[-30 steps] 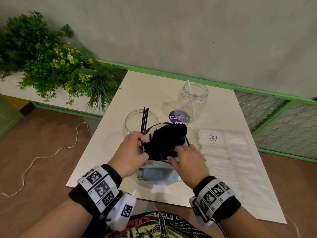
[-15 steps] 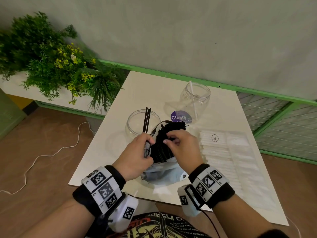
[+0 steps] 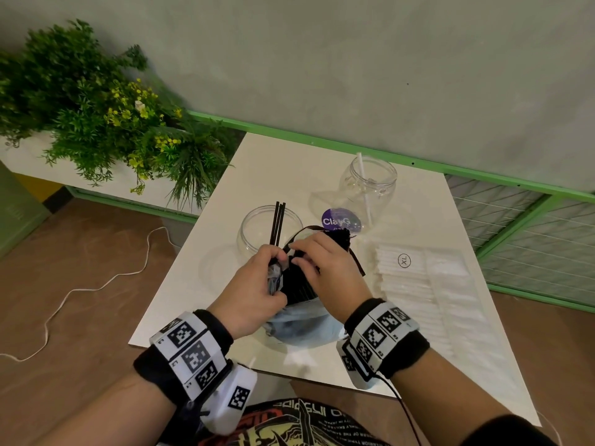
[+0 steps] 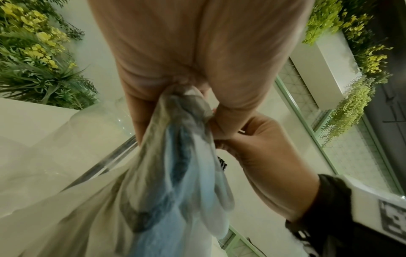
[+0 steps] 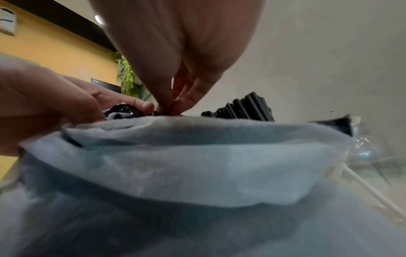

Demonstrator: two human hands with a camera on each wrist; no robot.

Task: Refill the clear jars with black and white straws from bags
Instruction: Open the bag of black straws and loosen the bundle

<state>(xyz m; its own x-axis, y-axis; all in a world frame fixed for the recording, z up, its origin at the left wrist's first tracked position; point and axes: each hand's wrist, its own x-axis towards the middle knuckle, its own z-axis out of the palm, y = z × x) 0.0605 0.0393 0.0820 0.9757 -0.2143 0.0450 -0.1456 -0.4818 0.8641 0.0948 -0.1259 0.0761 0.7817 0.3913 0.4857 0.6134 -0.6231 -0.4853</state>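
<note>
Head view: the left hand (image 3: 254, 291) has its grip clamped on the bunched edge of the bluish bag (image 3: 299, 326), which stands near the front of the white tabletop (image 3: 283, 169). The right hand (image 3: 325, 268) pinches w/ fingertips into the black straws (image 3: 297, 284) in the bag mouth. Just behind is a wide jar (image 3: 257, 226) w/ three black straws; further right a narrow jar (image 3: 368, 188) w/ one white straw. The flat pack of white straws (image 3: 425, 284) lies at the right.

Left wrist view: fingers are closed on gathered plastic.

Right wrist view: thumb & finger are together on straw tips (image 5: 241, 107).
</note>
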